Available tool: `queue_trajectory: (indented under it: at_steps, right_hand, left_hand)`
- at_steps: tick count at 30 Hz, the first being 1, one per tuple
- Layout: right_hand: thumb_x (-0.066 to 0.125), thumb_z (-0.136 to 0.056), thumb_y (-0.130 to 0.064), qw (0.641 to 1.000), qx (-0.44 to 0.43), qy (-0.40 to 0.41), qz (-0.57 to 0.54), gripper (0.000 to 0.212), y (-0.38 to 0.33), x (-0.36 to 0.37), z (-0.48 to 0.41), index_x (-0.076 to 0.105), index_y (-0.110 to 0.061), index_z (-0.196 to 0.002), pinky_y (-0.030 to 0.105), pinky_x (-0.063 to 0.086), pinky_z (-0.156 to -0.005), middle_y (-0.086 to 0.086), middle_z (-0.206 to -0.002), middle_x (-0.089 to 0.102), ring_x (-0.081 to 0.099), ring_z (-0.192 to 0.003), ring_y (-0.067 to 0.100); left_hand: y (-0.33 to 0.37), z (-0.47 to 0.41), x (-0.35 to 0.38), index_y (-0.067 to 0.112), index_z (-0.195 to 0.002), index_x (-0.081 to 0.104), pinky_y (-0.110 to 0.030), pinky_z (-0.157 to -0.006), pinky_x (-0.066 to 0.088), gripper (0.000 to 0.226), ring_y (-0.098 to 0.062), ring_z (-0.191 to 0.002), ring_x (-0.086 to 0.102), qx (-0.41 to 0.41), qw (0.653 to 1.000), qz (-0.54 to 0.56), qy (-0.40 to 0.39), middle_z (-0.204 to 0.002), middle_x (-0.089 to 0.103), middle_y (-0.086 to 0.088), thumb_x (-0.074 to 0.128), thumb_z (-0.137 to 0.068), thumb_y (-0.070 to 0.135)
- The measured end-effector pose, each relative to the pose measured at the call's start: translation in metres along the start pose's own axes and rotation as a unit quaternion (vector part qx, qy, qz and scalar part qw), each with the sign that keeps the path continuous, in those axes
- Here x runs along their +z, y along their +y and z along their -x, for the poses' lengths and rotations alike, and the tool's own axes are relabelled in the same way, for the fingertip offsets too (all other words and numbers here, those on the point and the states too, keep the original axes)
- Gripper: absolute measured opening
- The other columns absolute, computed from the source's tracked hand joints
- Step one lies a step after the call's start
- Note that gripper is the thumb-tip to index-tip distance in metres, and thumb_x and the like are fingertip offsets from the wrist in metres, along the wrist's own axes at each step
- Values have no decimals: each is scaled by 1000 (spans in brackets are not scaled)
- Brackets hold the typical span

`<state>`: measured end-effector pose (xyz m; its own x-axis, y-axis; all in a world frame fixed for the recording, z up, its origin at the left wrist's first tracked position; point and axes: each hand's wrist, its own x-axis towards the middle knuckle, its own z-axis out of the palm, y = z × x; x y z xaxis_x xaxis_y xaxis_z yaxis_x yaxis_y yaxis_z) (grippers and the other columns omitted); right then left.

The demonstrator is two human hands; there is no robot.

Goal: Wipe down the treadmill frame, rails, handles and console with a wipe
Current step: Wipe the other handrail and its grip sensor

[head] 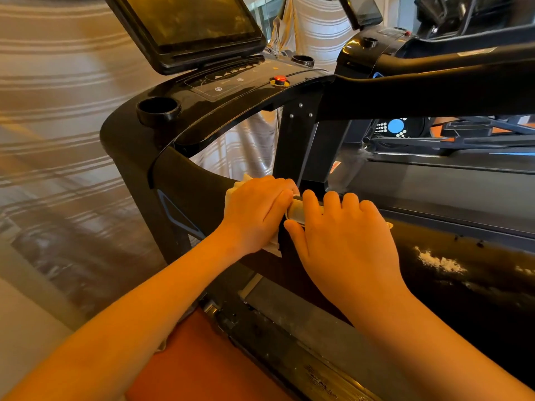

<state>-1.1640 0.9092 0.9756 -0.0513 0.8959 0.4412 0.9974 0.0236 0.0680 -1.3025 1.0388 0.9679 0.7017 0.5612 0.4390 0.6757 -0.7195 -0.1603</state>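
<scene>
The black treadmill stands in front of me, its console (249, 82) with a red stop button (280, 80) under a dark screen (188, 21). My left hand (254, 212) lies on the near handrail (185, 180) with a white wipe (236, 186) bunched under its palm. Its fingertips meet the end of a small white cylindrical container (298, 211). My right hand (344, 241) grips that container, fingers curled over it. A yellow bit pokes out past the hand's right side. Most of the container is hidden.
A cup holder (157, 111) sits at the console's left corner. The upright post (304, 146) rises behind my hands. White dust patches (437, 261) lie on the belt deck. A second machine (405, 44) stands to the right, with striped curtains behind.
</scene>
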Motion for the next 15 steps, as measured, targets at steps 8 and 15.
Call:
queue_trajectory:
  at_steps: [8,15]
  right_hand:
    - [8,-99,-53,1000,-26,-5,-14,64,2,-2,0,21,-12,-147,31,37,-82,10,-127,50,50,-109,25]
    - [9,-97,-57,999,-25,-17,-23,68,2,-2,0,14,-14,-150,32,41,-90,10,-137,45,48,-119,26]
  left_hand:
    - [10,-49,-34,10,-135,46,-28,-102,34,33,-21,-128,42,57,972,-41,-223,-144,44,-7,39,-103,14]
    - [-6,-19,-16,28,-69,46,-14,-56,28,35,-8,-54,43,6,996,89,4,-60,43,13,28,-98,35]
